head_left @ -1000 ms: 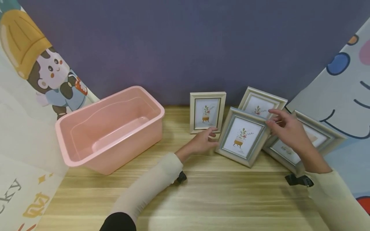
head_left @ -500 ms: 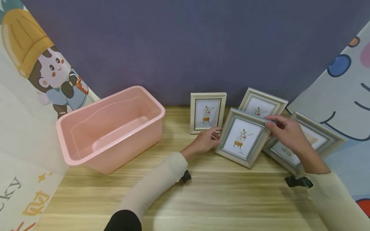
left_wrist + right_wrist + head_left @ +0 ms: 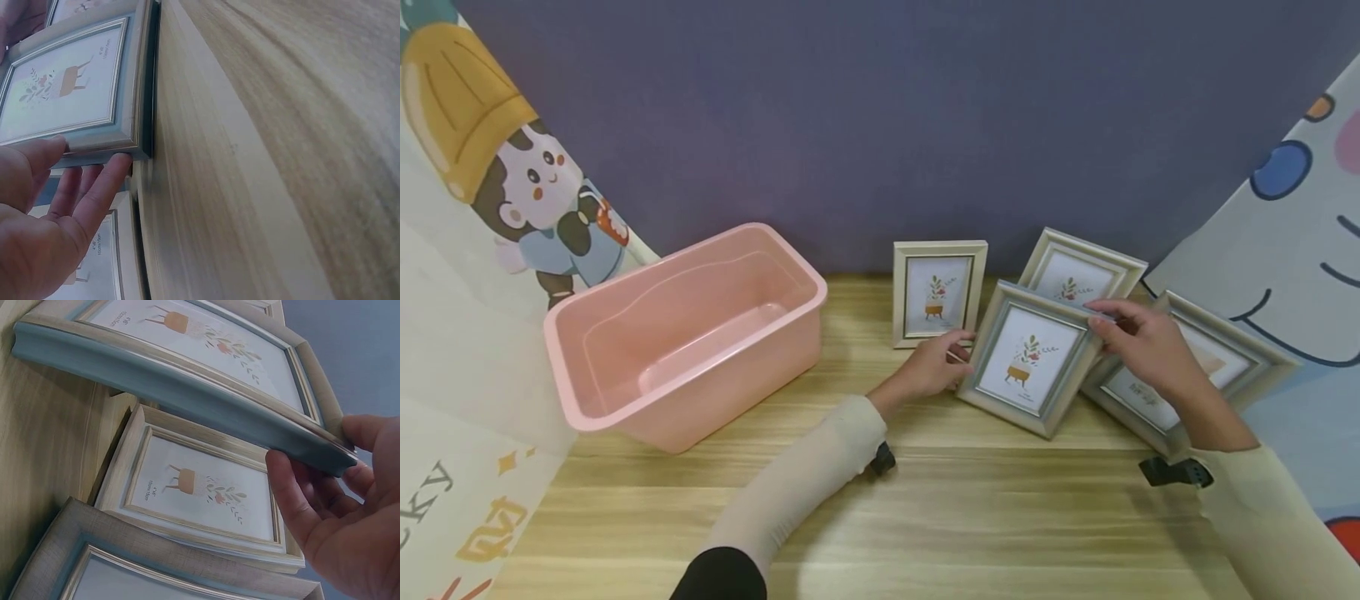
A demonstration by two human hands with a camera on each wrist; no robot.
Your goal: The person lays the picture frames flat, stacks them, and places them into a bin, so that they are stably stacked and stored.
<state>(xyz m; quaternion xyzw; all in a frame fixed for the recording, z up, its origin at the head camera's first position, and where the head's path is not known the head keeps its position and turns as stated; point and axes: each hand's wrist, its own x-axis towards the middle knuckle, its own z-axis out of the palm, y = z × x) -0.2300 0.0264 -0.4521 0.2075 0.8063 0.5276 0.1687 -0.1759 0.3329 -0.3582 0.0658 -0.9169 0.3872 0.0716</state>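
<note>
A silver picture frame (image 3: 1030, 358) with a potted-plant print stands tilted in front of the other frames. My right hand (image 3: 1153, 346) pinches its upper right corner, thumb at the front and fingers behind, as the right wrist view shows. At its lower left edge my left hand (image 3: 928, 367) holds on, the thumb (image 3: 53, 150) on the front rim and the fingers along the side. A cream frame (image 3: 901, 292) stands to the left, just behind the left hand. Another cream frame (image 3: 1131, 265) is partly hidden behind the silver one.
A larger silver frame (image 3: 1262, 354) leans sideways at the right, partly behind the right hand. To the left, a pink plastic bin (image 3: 760, 358) sits on the wooden table (image 3: 970, 517). A dark blue panel (image 3: 865, 125) closes off the back, with printed panels on both sides.
My left hand has moved right onto the silver frame's left edge, and the right fingers have closed on its upper corner. The frame itself has hardly moved.
</note>
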